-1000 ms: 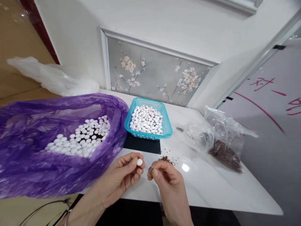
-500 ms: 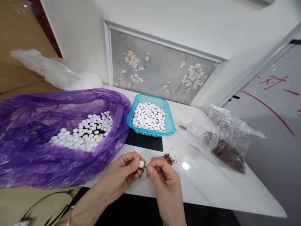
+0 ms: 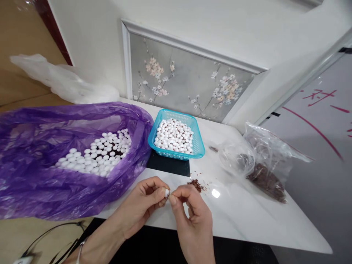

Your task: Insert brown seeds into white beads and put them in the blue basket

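Left grip pinches a white bead between thumb and forefinger, low over the near edge of the bench. Right grip is pinched closed too, fingertips pressed right against that bead; anything between them is too small to tell. Just beyond lies a little heap of red-brown grains. Purple bag of loose white beads sits left, blue basket behind.
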